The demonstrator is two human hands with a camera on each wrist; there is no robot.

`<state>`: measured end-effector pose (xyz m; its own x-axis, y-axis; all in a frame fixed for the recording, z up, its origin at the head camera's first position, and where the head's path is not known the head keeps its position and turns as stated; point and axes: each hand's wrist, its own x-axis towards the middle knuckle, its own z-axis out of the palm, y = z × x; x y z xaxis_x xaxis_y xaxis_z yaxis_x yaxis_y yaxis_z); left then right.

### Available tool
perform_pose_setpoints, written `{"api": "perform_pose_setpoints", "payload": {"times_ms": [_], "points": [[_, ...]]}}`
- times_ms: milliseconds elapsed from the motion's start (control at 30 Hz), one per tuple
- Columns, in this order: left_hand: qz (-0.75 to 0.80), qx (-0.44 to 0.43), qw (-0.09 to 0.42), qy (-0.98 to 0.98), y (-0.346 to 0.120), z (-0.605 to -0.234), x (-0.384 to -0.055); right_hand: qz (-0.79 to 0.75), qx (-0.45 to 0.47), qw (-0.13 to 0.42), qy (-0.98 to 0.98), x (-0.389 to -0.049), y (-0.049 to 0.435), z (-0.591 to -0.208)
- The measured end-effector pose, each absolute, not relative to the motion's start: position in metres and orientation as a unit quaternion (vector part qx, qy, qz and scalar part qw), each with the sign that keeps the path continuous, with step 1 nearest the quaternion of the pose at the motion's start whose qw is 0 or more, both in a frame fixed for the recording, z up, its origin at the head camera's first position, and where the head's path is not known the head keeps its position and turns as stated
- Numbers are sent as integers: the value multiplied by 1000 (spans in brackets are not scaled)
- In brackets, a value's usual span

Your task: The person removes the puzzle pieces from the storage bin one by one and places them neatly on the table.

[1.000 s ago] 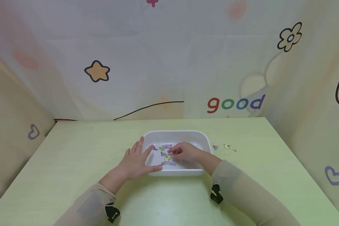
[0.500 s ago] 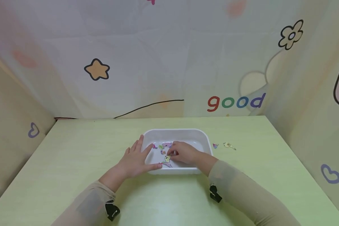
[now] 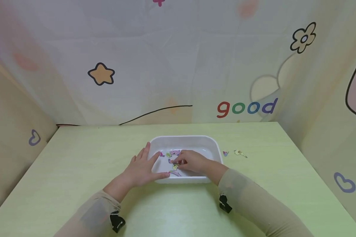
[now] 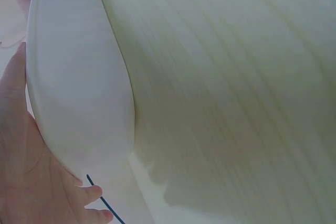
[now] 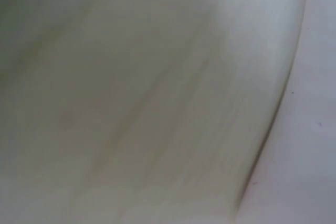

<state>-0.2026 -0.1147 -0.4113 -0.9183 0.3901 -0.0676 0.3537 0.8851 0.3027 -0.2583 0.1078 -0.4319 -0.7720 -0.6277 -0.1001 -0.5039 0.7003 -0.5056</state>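
My left hand (image 3: 140, 169) spreads over the left end of a white tray (image 3: 195, 141), fingers along its rim and thumb on the front edge. The left wrist view shows that hand (image 4: 31, 177) against the tray's outer wall (image 4: 79, 77). My right hand (image 3: 192, 161) reaches into the tray with bent fingers, its fingertips right at a small colourful cut-out (image 3: 170, 161) and a yellow cut-out (image 3: 175, 167). I cannot tell whether it pinches one. A purple cut-out (image 3: 174, 152), a green one (image 3: 168, 154) and a pink-purple one (image 3: 175, 172) lie around them.
On the pale green table (image 3: 255, 184), right of the tray, lie a small purple-blue cut-out (image 3: 225, 153) and a long yellowish one (image 3: 240, 153). Printed cloth (image 3: 154, 65) stands behind and at both sides. The right wrist view shows mostly tabletop (image 5: 131, 103).
My right hand's fingertips have shifted slightly left and down over the yellow cut-out, then to the small colourful cut-out just above it. My left hand has stayed on the tray's rim.
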Motion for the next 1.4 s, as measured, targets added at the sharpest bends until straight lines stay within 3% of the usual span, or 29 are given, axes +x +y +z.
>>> {"api": "perform_pose_setpoints", "payload": {"times_ms": [400, 767, 1033, 1400], "points": [[150, 192, 67, 968, -114, -409, -203, -212, -327, 140, 910, -258, 109, -431], [151, 183, 67, 969, -116, -410, -198, -295, -276, 152, 902, -259, 107, -432], [147, 185, 66, 969, -115, -412, -203, -402, -164, 147, 889, -266, 120, -424], [143, 187, 67, 970, -115, -411, -205, -478, -87, 154, 860, -260, 152, -392]]}}
